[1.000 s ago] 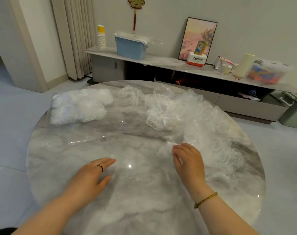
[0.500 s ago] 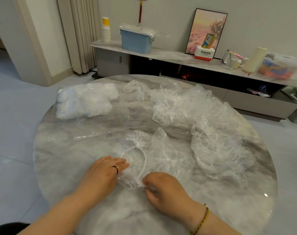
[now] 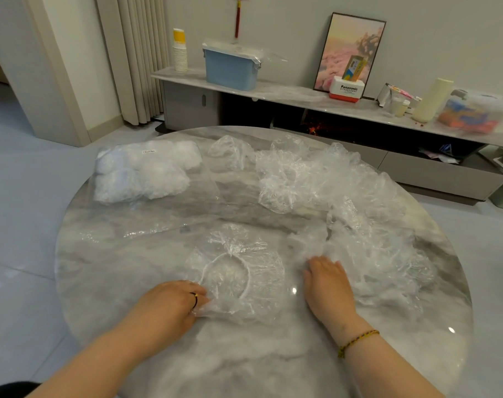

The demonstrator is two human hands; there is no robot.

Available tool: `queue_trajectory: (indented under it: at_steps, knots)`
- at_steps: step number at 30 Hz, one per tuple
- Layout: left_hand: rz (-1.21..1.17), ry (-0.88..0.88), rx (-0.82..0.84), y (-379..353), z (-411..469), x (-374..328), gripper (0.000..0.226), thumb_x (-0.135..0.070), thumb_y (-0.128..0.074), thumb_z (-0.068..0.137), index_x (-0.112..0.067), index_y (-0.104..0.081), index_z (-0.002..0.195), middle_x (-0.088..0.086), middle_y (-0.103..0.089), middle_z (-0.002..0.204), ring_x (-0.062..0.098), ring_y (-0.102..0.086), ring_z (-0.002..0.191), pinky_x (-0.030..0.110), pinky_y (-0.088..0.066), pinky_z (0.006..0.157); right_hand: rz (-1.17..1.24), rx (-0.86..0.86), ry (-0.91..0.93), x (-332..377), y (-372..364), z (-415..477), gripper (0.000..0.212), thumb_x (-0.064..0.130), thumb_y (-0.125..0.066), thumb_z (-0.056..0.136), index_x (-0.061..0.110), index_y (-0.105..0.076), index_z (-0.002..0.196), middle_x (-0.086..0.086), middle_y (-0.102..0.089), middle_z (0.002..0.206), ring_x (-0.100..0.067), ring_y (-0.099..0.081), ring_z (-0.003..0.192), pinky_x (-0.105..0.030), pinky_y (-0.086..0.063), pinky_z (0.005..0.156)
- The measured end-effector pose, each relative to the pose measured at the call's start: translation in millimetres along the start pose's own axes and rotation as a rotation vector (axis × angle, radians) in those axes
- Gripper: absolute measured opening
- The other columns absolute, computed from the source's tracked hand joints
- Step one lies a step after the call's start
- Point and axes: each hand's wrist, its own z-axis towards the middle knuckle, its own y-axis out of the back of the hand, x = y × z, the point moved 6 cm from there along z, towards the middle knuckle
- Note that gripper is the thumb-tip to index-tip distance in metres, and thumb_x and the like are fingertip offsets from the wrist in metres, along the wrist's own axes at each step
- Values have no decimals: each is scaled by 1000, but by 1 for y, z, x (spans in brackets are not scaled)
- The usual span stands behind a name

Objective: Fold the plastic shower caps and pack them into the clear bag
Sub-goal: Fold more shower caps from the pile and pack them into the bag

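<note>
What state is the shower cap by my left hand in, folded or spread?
Spread. The shower cap lies flat on the table, its elastic band an open loop, with no fold.

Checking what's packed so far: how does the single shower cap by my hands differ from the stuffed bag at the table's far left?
The shower cap lies alone, spread open, its elastic ring visible; the clear bag holds caps bunched together. The cap looks see-through, marble showing beneath; the bag's contents look dense white. The bag bears a small label; the cap none. Both are crinkly plastic on the table.
</note>
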Motion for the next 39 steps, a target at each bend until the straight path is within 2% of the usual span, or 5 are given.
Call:
queue_trajectory:
  at_steps: [7, 12, 17, 31, 39]
  knots:
    - [-28, -28, 40, 3, 4, -4, 25, -31, -60, 39, -35, -72, 61, -24, -66, 70, -4, -62, 57, 15, -46, 70, -65, 133, -245, -14, 19, -4, 41, 27, -35, 97, 17, -37, 137, -3, -20, 153, -26, 1, 144, -37, 5, 115]
    - [-24, 36, 22, 4, 3, -1, 38, -30, -34, 56, -33, -72, 59, -24, -67, 69, -2, -63, 57, 9, -46, 48, 256, -274, 226, 47, 38, -25, 21, 28, -60, 77, 14, -58, 93, -9, -64, 99, -24, -51, 107, -37, -43, 94]
    - [-59, 55, 73, 9, 1, -3, 27, -31, -55, 35, -34, -71, 56, -23, -67, 67, -2, -64, 57, 8, -44, 49, 174, 183, 589, 98, 3, -66, 61, 68, -35, 64, 28, -51, 106, 14, -66, 99, -4, -64, 93, -13, -46, 83]
    - [-814, 691, -31, -2, -23, 35, 27, -6, -62, 86, -14, -64, 61, -4, -65, 58, 3, -57, 56, 18, -44, 66, 628, 408, 73, 61, 3, -34, 22, 16, -50, 88, 8, -55, 68, -8, -60, 68, -9, -45, 56, -23, -36, 59]
    - [-395, 843, -50, 11, -17, 31, 17, -30, -62, 86, -29, -50, 74, -6, -48, 59, 15, -52, 63, 26, -39, 62, 274, 204, 84, 62, -2, -29, 17, 28, -38, 96, 22, -53, 93, 1, -63, 86, -20, -55, 86, -25, -23, 73]
